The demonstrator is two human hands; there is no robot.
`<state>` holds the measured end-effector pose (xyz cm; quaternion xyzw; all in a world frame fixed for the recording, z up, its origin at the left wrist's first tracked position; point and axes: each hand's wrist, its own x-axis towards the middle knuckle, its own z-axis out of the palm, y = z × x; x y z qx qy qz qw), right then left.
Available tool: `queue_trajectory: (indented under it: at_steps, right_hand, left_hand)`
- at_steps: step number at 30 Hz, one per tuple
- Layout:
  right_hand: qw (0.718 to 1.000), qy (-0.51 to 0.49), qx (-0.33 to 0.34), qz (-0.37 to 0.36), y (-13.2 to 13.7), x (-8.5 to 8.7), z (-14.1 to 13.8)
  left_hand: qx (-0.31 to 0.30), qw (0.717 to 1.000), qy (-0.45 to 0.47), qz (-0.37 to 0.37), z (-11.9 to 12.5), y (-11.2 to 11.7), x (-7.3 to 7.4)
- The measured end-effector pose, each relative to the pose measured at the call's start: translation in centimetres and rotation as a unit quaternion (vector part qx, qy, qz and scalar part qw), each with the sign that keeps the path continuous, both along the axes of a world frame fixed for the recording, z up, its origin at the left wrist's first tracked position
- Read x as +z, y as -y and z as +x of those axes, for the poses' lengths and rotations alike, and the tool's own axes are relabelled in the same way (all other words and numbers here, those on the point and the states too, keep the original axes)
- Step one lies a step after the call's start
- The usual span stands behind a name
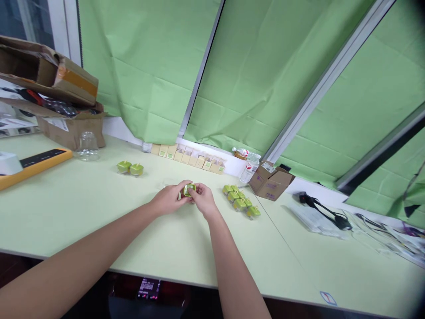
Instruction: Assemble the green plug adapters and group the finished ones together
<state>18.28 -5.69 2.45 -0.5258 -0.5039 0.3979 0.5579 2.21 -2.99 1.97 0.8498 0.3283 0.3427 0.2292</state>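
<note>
Green and small, a container (189, 189) is held between both hands near the middle of the pale desk (83, 208); whether it rests on the surface cannot be told. It is clasped from one side by the left hand (171, 198) and from the other by the right hand (203, 199). Each grip is closed narrowly on it, with fingertips curled over its top. Just to the right, a cluster of matching containers (241, 200) is lined up on the desk. A pair of matching containers (130, 168) is seen well apart to the left. A row of small cream boxes (187, 157) is set along the wall behind. A glass jar (87, 146) is stood further left, and an open cardboard box (270, 179) is placed beyond the cluster.
</note>
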Motion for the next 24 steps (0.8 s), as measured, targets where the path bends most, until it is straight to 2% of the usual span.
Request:
queue_trajectory:
  at_steps: [4, 11, 17, 22, 24]
  right_hand:
    - [1.0, 0.002, -0.019, 0.006, 0.0, 0.0, -0.1]
    - [1.0, -0.013, 0.011, -0.019, 0.2, 0.2, 0.0]
    - [0.999, -0.01, 0.025, -0.023, 0.7, 0.7, -0.2]
    - [0.998, 0.039, 0.046, -0.02, 0.9, 1.1, -0.2]
    - [0.997, 0.076, 0.03, -0.014, 0.7, 1.2, 0.3]
  left_hand:
    - [0.009, 1.0, 0.011, 0.009, 0.0, -0.3, -0.2]
    - [-0.01, 1.0, 0.018, 0.02, 0.0, -0.6, -0.5]
    - [-0.014, 0.999, 0.033, 0.024, -0.1, -0.1, -0.1]
    - [-0.026, 0.998, 0.051, 0.033, 0.0, -0.2, 0.1]
    - [-0.015, 0.998, 0.052, 0.039, -0.1, -0.5, 0.0]
